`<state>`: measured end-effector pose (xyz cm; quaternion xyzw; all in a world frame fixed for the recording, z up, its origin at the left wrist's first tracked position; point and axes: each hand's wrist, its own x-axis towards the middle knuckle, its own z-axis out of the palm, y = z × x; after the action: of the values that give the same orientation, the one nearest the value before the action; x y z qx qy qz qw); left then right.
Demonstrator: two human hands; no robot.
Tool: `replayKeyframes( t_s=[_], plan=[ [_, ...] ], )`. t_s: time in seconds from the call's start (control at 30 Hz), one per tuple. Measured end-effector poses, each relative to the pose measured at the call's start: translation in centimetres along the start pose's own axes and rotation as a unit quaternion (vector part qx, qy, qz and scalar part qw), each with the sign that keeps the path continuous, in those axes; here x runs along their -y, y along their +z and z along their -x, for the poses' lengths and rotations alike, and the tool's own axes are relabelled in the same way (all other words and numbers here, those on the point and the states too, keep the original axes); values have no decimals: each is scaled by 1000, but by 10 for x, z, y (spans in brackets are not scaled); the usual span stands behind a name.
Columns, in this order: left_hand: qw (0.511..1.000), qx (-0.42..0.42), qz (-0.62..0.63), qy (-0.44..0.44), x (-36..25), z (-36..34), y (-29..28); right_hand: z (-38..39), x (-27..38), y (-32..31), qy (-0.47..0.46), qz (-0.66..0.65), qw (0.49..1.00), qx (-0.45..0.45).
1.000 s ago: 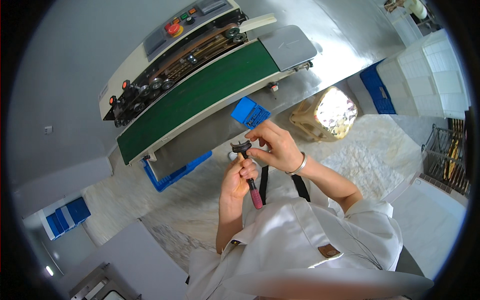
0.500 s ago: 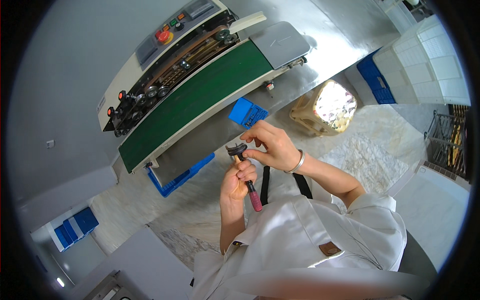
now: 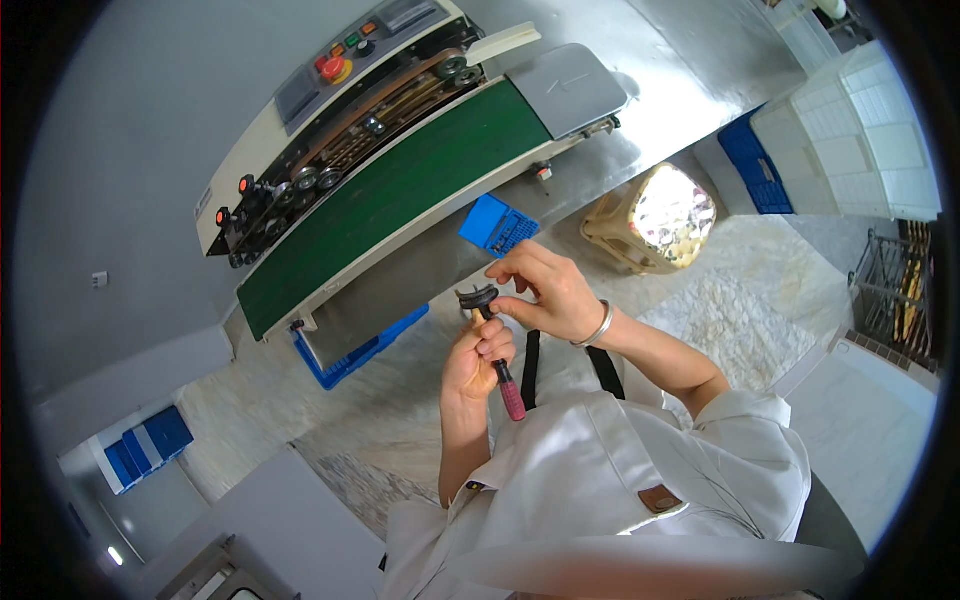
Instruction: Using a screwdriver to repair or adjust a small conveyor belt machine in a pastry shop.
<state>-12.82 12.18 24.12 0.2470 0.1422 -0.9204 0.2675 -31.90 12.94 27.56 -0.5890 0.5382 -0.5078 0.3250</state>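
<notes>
My left hand (image 3: 468, 365) is closed around a hand tool with a black curved head (image 3: 478, 297) and a pinkish-red handle (image 3: 512, 400). The head points up and away from me, and the handle sticks out below the fist toward my body. Whether head and handle are one piece, I cannot tell. My right hand (image 3: 555, 300), with a silver bracelet at the wrist, is bent over the head from the right. Its thumb is at the head's edge and its fingers curl; anything small between them is hidden. Just beyond lies an open blue case (image 3: 500, 228) with rows of small compartments.
A machine with a green conveyor belt (image 3: 400, 205), rollers and a red button (image 3: 333, 68) stands on a metal table (image 3: 665, 60). A beige stool (image 3: 620, 225) stands to the right, near stacked white crates (image 3: 840, 130). A blue crate (image 3: 375, 350) is under the table.
Both hands stay at the tool, with hardly any change in their grip. The whole view has shifted very slightly.
</notes>
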Motion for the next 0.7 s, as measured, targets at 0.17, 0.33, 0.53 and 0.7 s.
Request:
replayKeyframes(
  t_s=[0.17,0.33,0.53,0.7],
  plan=[
    [1000,-2,-20,13,0,-1,1,-2,2,-3,7,-2,1000,13],
    [993,-35,-89,67,4,-1,4,-2,6,-5,21,2,1000,23],
    [980,-53,-153,112,7,-1,6,0,3,-4,34,7,999,17],
    [968,-67,-191,148,11,-1,12,0,4,-4,44,15,999,18]
  ],
)
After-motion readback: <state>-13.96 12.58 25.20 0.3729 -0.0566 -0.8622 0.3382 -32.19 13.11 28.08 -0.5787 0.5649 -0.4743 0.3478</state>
